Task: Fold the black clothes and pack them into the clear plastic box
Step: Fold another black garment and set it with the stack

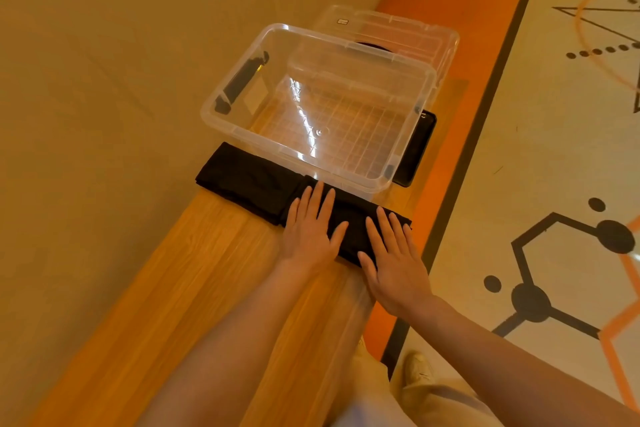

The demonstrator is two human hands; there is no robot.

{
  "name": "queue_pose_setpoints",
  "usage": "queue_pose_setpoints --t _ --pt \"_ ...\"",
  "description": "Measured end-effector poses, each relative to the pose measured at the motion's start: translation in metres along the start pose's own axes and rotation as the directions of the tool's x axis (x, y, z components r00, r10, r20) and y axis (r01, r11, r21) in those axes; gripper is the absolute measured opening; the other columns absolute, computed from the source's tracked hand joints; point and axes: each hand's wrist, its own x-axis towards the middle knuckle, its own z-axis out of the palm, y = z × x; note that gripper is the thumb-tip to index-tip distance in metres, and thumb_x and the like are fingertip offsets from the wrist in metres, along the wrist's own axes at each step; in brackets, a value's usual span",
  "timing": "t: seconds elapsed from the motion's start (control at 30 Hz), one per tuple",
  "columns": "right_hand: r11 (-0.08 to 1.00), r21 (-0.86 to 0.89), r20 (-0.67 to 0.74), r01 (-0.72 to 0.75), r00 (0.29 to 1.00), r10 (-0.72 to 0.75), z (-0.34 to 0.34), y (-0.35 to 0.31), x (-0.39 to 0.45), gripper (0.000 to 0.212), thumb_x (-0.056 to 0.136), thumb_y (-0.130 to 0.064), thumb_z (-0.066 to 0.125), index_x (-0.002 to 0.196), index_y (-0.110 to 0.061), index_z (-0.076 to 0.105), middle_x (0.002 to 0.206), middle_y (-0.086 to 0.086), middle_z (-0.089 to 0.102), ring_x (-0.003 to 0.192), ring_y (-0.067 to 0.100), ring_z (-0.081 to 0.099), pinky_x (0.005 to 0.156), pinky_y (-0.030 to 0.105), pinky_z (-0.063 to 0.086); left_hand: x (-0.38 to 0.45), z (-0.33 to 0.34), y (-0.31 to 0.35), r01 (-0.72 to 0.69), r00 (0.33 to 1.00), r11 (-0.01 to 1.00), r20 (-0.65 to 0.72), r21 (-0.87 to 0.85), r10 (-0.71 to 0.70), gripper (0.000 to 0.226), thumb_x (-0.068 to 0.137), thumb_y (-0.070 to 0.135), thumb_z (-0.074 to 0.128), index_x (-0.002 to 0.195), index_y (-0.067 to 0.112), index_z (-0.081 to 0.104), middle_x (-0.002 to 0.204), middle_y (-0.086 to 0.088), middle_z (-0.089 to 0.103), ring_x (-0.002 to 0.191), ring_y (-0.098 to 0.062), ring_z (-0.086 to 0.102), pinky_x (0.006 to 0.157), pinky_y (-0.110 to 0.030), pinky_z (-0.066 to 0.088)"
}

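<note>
Both my hands lie flat with fingers straight on the folded black cloth (pixel 263 184), left hand (pixel 308 229) beside right hand (pixel 394 263). It lies across the wooden bench (pixel 194 288), touching the near wall of the clear box (pixel 424 97), which holds nothing.

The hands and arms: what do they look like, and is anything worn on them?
The left hand and right hand are bare, with no gloves, rings or watch visible. Both forearms are uncovered; no sleeves show in this view.
</note>
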Motion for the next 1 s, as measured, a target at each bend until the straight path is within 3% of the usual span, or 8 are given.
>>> queue_pose_setpoints --t 0.07,0.13,0.43,0.6,0.7,0.9,1.0 --pt "0.999 -0.032 0.028 -0.008 1.0 0.009 0.005 0.004 0.0 0.063 0.099 -0.055 0.014 0.153 -0.023 0.013 0.161 0.004 0.005 0.148 0.02 -0.004 0.118 0.036 -0.008 0.0 0.003 -0.008 0.06 0.994 0.998 0.087 0.013 -0.061 0.072 0.094 0.066 0.014 0.152 0.03 -0.01 0.16 -0.001 -0.017 0.146 -0.017 -0.018 0.118 -0.039 -0.011" --pt "0.999 -0.043 0.036 -0.007 0.999 0.009 0.006 0.006 0.0 0.063 0.099 -0.057 0.014 0.153 -0.024 0.012 0.161 0.002 0.004 0.148 0.019 -0.005 0.118 0.034 -0.009 0.002 0.0 -0.012 0.061 0.99 0.997 0.128 0.053 -0.067 0.074 0.092 0.069 0.015 0.15 0.035 -0.017 0.158 0.0 -0.024 0.144 -0.017 -0.024 0.118 -0.041 -0.012" --pt "0.998 -0.061 0.045 -0.006 0.999 0.009 0.004 0.004 0.001 0.066 0.096 -0.059 0.007 0.153 -0.025 0.007 0.161 0.002 -0.001 0.147 0.019 -0.01 0.118 0.035 -0.01 0.005 -0.006 -0.01 0.075 0.982 0.99 0.164 0.122 -0.095 0.076 0.09 0.072 0.011 0.148 0.036 -0.021 0.158 -0.001 -0.024 0.144 -0.02 -0.025 0.118 -0.045 -0.012" --pt "0.998 -0.062 0.048 0.028 0.999 -0.025 -0.008 0.001 0.0 0.069 0.094 -0.06 0.004 0.152 -0.023 0.011 0.16 0.002 0.0 0.147 0.017 -0.009 0.118 0.036 -0.009 -0.004 -0.015 -0.009 0.038 0.997 0.981 0.063 0.192 -0.051 0.07 0.093 0.066 0.006 0.15 0.03 -0.014 0.161 -0.005 -0.012 0.147 -0.022 -0.013 0.118 -0.043 -0.011" --pt "0.993 -0.08 0.029 0.089 0.996 -0.087 -0.013 -0.001 -0.002 0.064 0.098 -0.055 0.011 0.15 -0.021 0.026 0.159 0.004 0.016 0.147 0.02 0.006 0.12 0.041 0.006 -0.019 -0.018 -0.013 0.013 1.0 0.98 0.014 0.201 -0.016 0.075 0.085 0.064 -0.005 0.151 0.028 -0.008 0.161 -0.005 -0.006 0.148 -0.022 -0.006 0.117 -0.042 -0.01" --pt "0.938 -0.151 0.092 0.312 0.949 -0.301 -0.027 -0.01 0.003 0.056 0.099 -0.05 0.016 0.144 -0.024 0.039 0.154 0.003 0.032 0.144 0.022 0.025 0.117 0.04 0.011 -0.056 -0.027 -0.021 0.063 0.996 0.956 -0.075 0.287 -0.043 0.07 0.094 0.06 0.018 0.152 0.022 0.02 0.159 -0.008 0.019 0.147 -0.025 0.016 0.117 -0.045 0.008" --pt "0.884 -0.183 0.131 0.43 0.902 -0.412 -0.036 -0.015 0.005 0.056 0.099 -0.049 0.016 0.143 -0.025 0.041 0.153 0.003 0.034 0.142 0.023 0.029 0.117 0.041 0.014 -0.084 -0.035 -0.013 0.135 0.986 0.934 -0.139 0.331 -0.093 0.066 0.093 0.057 0.024 0.145 0.019 0.038 0.152 -0.009 0.036 0.14 -0.026 0.033 0.111 -0.047 0.026"
